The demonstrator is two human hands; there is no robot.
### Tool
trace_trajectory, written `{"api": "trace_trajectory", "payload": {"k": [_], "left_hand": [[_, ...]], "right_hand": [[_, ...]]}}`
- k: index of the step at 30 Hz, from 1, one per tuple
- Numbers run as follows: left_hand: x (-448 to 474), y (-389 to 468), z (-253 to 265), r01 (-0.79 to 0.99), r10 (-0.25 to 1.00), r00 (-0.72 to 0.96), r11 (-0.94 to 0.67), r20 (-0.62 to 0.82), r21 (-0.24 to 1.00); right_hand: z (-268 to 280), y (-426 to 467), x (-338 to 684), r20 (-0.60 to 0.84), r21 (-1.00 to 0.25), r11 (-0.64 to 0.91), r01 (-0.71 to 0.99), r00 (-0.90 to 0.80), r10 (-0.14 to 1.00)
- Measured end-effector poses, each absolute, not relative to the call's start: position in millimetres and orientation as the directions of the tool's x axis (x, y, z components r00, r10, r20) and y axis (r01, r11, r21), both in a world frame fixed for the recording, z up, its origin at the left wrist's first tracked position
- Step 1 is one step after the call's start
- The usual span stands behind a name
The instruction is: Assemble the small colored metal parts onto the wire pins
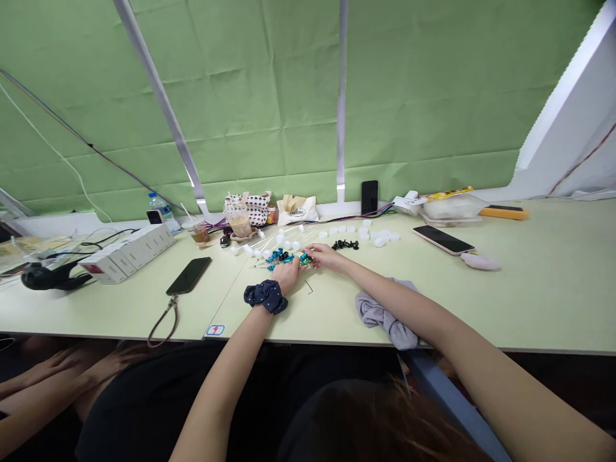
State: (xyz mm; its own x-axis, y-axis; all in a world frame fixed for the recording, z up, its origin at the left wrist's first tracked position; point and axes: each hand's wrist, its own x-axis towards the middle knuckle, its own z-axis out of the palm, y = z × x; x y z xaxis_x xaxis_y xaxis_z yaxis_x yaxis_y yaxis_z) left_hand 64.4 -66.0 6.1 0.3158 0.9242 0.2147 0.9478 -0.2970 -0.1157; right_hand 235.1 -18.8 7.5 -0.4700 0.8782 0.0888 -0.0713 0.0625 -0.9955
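My left hand (pixel 287 274), with a dark dotted scrunchie (pixel 266 296) on its wrist, meets my right hand (pixel 326 258) over the middle of the table. Between their closed fingertips is a small shiny blue-green part (pixel 305 259); its exact kind is too small to make out. Just beyond my left hand lies a pile of shiny blue parts with thin metal shafts (pixel 276 258), some black pieces among them. A bent hex key (pixel 309 287) rests on the table below my hands. Several small black parts (pixel 345 244) lie beyond my right hand.
White caps (pixel 380 241) are scattered behind my hands. A grey cloth (pixel 385 314) lies under my right forearm. Phones (pixel 443 240) lie at both sides. White boxes (pixel 128 253), an iced drink (pixel 197 232) and a bottle (pixel 163 212) stand left. A person's hands (pixel 108 367) show lower left.
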Motion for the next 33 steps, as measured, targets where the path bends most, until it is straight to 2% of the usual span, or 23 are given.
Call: {"api": "trace_trajectory", "payload": {"k": [3, 6, 11, 15, 17, 21, 23, 26, 28, 31, 33], "left_hand": [[65.2, -66.7, 7.1, 0.946, 0.926, 0.32, -0.303, 0.199, -0.112], [65.4, -67.0, 7.2, 0.955, 0.934, 0.295, -0.278, 0.201, -0.108], [64.4, -65.7, 5.3, 0.942, 0.918, 0.334, -0.314, 0.216, -0.122], [63.4, -64.3, 4.5, 0.939, 0.915, 0.339, -0.316, 0.218, -0.135], [63.0, -64.5, 4.9, 0.943, 0.918, 0.33, -0.308, 0.222, -0.128], [63.2, -65.7, 5.9, 0.939, 0.912, 0.342, -0.324, 0.228, -0.116], [63.5, -65.8, 5.9, 0.94, 0.914, 0.34, -0.32, 0.22, -0.122], [63.6, -65.2, 5.3, 0.947, 0.923, 0.318, -0.295, 0.219, -0.131], [63.6, -64.9, 5.0, 0.946, 0.92, 0.32, -0.297, 0.226, -0.132], [63.9, -65.2, 5.1, 0.939, 0.914, 0.339, -0.314, 0.224, -0.138], [64.1, -65.6, 5.4, 0.938, 0.915, 0.341, -0.315, 0.215, -0.145]], "right_hand": [[8.3, -19.8, 236.2, 0.11, -0.994, 0.101, -0.045, -0.468, 0.877], [9.4, -20.3, 237.1, 0.163, -0.986, 0.133, -0.095, -0.487, 0.858], [7.0, -17.8, 237.3, 0.058, -0.998, 0.061, -0.01, -0.477, 0.877], [4.8, -15.9, 238.1, 0.196, -0.98, 0.189, -0.066, -0.509, 0.838], [4.9, -15.7, 237.8, 0.224, -0.975, 0.198, -0.105, -0.512, 0.829], [4.5, -14.6, 237.8, 0.076, -0.995, 0.098, 0.029, -0.425, 0.902], [4.6, -14.5, 239.3, 0.068, -0.991, 0.11, 0.075, -0.428, 0.901], [7.0, -16.6, 241.4, 0.16, -0.986, 0.158, -0.046, -0.499, 0.852], [9.0, -18.5, 241.4, 0.161, -0.987, 0.129, -0.098, -0.512, 0.844], [8.9, -18.9, 239.7, 0.041, -0.998, 0.06, 0.024, -0.48, 0.876], [6.8, -17.4, 239.0, 0.018, -0.99, 0.08, 0.117, -0.457, 0.889]]}}
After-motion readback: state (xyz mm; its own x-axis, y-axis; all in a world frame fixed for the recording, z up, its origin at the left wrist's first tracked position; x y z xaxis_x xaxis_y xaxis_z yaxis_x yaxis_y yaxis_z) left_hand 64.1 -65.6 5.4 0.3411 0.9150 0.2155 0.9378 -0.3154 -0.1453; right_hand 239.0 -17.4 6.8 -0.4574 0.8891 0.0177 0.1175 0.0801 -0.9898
